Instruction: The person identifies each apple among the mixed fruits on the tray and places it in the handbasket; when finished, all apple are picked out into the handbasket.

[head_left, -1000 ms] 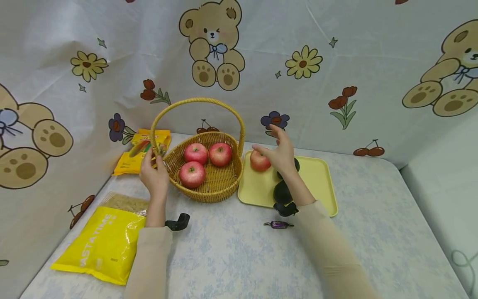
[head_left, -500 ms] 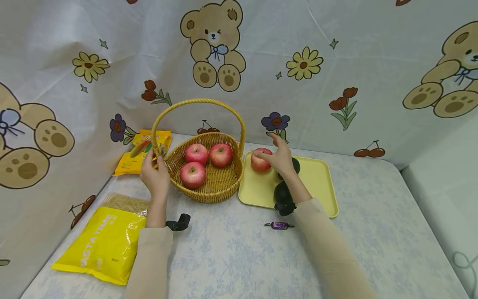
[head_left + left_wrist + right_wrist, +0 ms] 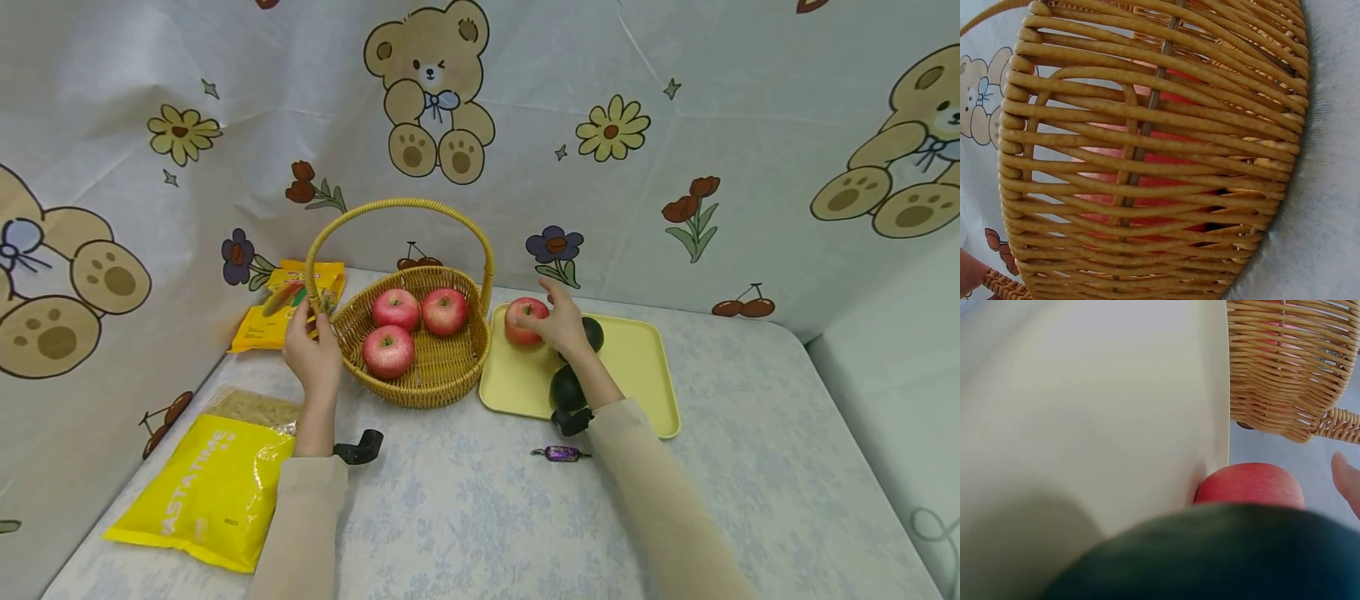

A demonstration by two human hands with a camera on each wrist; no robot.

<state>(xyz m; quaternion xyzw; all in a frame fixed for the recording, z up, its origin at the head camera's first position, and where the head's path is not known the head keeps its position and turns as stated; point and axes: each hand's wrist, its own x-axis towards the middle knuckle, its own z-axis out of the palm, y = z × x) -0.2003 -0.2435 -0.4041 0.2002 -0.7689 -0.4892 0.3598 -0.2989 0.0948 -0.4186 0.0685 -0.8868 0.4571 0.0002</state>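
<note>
My left hand holds the lower left end of the wicker basket's looped handle, between thumb and fingers. Inside the basket are three red apples, also glimpsed through its weave in the left wrist view. Over the yellow tray, my right hand is spread around another apple at the back left corner. In the right wrist view, a fingertip stands apart from that apple. Dark green rounded fruits lie under the right wrist, one large and blurred in the right wrist view.
A yellow pasta bag lies front left, with an orange-yellow packet behind it. One purple wrapped candy is in front of the tray. Patterned cloth hangs along the back, close behind the basket and tray.
My right hand has lowered toward the apple on the tray, and its thumb now overlaps the fruit in the head view. The left hand keeps its place at the basket handle.
</note>
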